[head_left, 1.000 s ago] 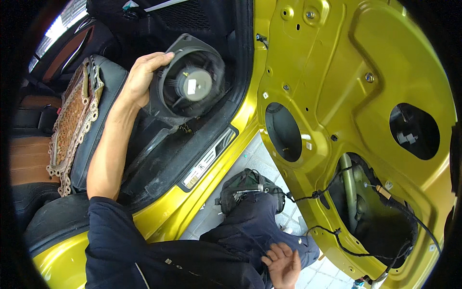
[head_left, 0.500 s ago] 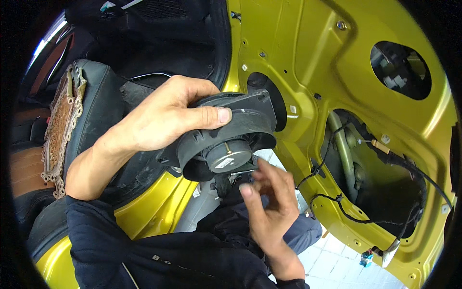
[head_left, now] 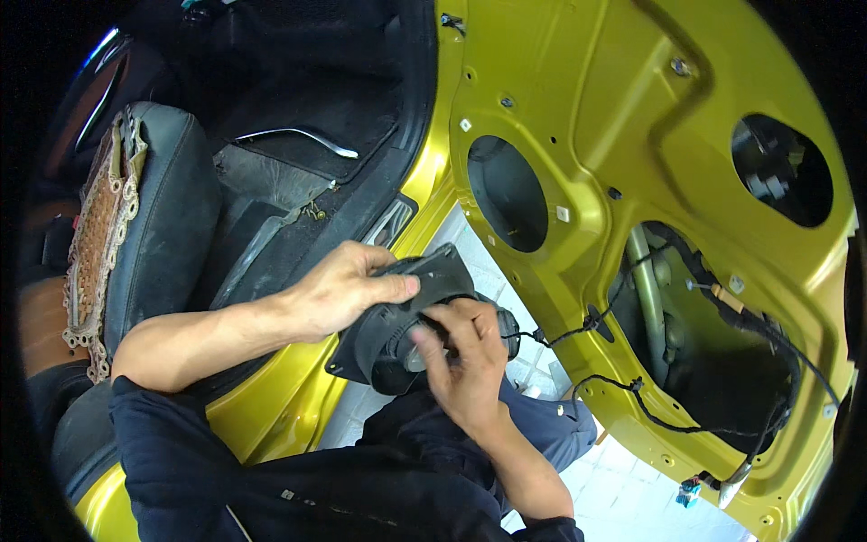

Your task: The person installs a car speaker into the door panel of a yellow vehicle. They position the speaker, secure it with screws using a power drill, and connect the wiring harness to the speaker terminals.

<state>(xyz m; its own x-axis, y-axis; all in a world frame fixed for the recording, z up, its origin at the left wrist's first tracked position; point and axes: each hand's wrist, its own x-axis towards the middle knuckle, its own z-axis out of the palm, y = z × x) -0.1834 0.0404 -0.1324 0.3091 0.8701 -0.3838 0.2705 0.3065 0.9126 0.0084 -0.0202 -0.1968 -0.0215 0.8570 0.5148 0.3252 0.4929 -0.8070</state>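
My left hand [head_left: 348, 289] grips a black car door speaker [head_left: 375, 348] by its plate edge, thumb on top. The speaker is tilted over my lap, its rear side with the round magnet facing up. My right hand [head_left: 470, 361] is bent over the middle of that rear side, fingers curled and thumb blurred at the magnet. What lies under the fingertips is hidden. Just beyond the right hand a dark rounded piece [head_left: 508, 325] shows; whether it belongs to the speaker I cannot tell. A black cable [head_left: 564, 334] runs from beside it to the door.
To the right stands a bare yellow-green car door [head_left: 578, 163] with a round hole [head_left: 508, 194] and a larger opening holding a wiring harness [head_left: 695, 415]. An orange-handled tool [head_left: 725, 298] rests at that opening. Left are a dark seat [head_left: 172, 208] and the door sill [head_left: 280, 388].
The speaker and my left hand have come lower and nearer to me, uncovering the door's round hole. My right hand has moved from beside the speaker onto its rear side.
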